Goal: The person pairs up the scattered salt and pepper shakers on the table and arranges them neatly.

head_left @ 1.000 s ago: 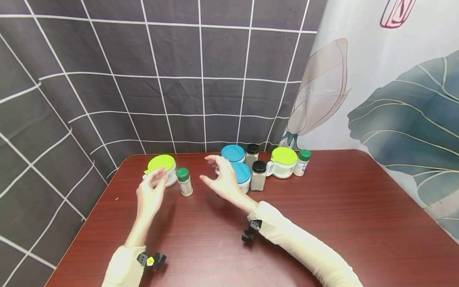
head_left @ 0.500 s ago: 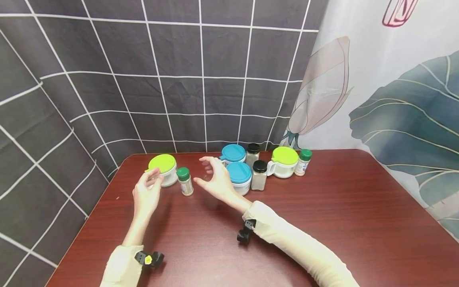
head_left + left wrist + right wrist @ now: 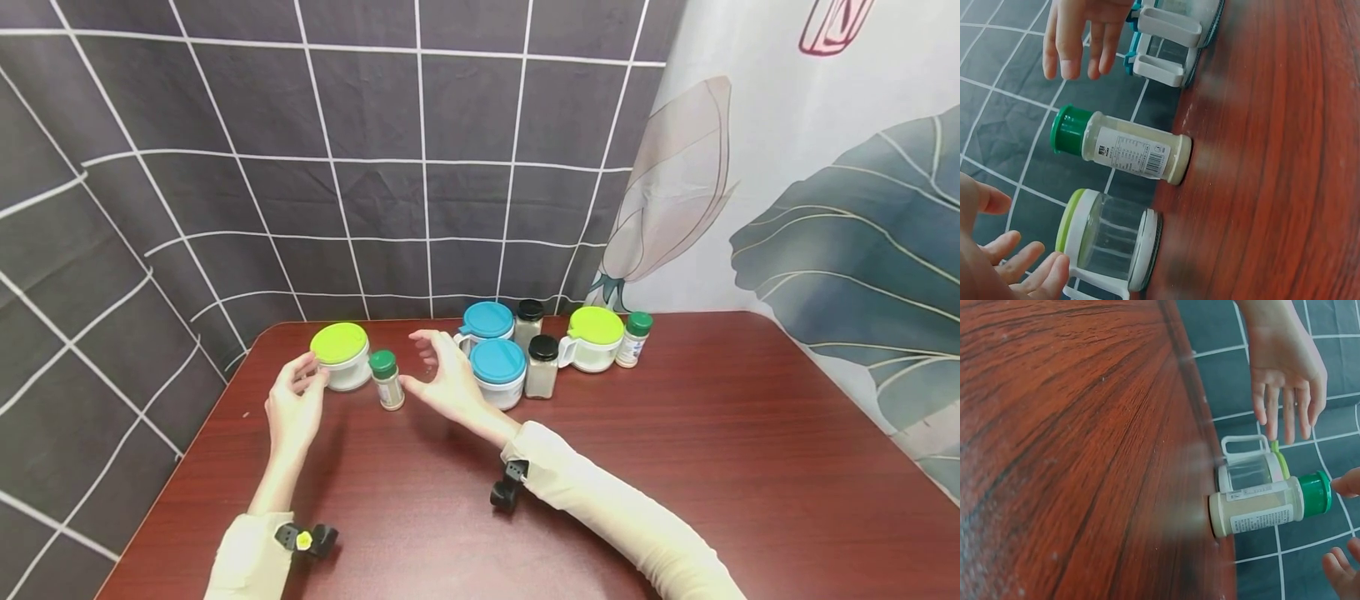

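My left hand point(image 3: 295, 408) is held at the left side of a white-and-clear seasoning jar with a lime lid point(image 3: 340, 343), fingers loosely bent. In the left wrist view, its fingertips point(image 3: 1054, 275) come right at the jar's lid and handle, with nothing gripped. A spice shaker with a green cap point(image 3: 388, 390) stands upright just right of that jar. My right hand point(image 3: 452, 382) is spread to the right of this shaker, thumb point(image 3: 1347, 483) close to the cap. In the right wrist view, the shaker overlaps the jar behind it.
Behind my right hand stand two blue-lidded jars point(image 3: 498, 361) and two black-capped spice bottles point(image 3: 541, 377). Farther right are another lime-lidded jar point(image 3: 592, 346) and a second green-capped shaker point(image 3: 632, 342). A grey checked curtain point(image 3: 375, 200) hangs along the back table edge.
Both hands have moved left. The left has shifted to the outer side of the lime-lidded jar; the right has come closer to the green-capped shaker. The containers stay in place.
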`<action>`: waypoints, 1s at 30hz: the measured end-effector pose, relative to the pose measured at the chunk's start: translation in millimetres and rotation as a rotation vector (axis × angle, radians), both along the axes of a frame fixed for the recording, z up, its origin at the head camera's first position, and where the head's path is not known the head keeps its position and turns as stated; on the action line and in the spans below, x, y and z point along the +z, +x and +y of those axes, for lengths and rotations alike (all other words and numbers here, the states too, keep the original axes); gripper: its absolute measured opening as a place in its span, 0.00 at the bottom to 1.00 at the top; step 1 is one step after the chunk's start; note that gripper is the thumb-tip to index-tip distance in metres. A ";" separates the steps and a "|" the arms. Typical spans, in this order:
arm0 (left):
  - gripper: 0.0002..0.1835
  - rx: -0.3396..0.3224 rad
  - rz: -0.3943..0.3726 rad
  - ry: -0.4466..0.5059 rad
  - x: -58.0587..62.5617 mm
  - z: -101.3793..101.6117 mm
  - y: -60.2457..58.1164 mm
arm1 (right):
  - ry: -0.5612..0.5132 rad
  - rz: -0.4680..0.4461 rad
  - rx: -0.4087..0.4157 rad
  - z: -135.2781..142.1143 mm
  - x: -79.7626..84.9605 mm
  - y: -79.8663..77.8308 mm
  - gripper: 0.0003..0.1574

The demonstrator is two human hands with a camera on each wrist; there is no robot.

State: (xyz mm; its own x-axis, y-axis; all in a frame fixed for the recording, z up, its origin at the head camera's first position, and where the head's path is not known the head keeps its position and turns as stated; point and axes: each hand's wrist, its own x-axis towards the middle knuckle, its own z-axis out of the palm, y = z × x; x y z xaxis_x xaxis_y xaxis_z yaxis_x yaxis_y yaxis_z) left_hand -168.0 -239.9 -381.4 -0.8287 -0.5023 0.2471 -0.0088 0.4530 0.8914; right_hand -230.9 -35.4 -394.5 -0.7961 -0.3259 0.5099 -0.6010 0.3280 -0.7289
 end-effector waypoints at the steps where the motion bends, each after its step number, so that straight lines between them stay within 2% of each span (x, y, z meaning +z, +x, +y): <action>1: 0.21 0.002 0.000 0.006 0.0 -0.7 0.0 | 0.000 0.001 0.001 -0.5 0.1 0.0 0.36; 7: 0.21 0.015 0.029 0.034 0.5 -4.7 -0.9 | 0.010 -0.016 -0.002 -4.3 -1.2 -0.8 0.36; 11: 0.21 0.048 0.040 0.037 0.0 -7.4 -2.0 | 0.007 -0.041 0.004 -7.1 -2.9 -1.2 0.36; 22: 0.20 0.100 0.056 0.071 -10.9 -16.7 -5.7 | 0.019 -0.053 -0.005 -12.0 -7.3 -2.3 0.36; 30: 0.20 0.132 0.018 0.085 -13.3 -20.0 -10.6 | 0.046 -0.060 -0.004 -14.3 -9.2 -4.9 0.37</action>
State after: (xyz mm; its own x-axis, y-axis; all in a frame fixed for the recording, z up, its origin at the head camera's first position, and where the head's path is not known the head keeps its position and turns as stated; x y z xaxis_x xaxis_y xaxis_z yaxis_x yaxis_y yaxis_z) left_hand -178.6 -259.9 -394.7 -0.7501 -0.6259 0.2136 -0.0464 0.3719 0.9271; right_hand -235.8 -49.7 -403.7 -0.8259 -0.3450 0.4460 -0.5557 0.3640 -0.7475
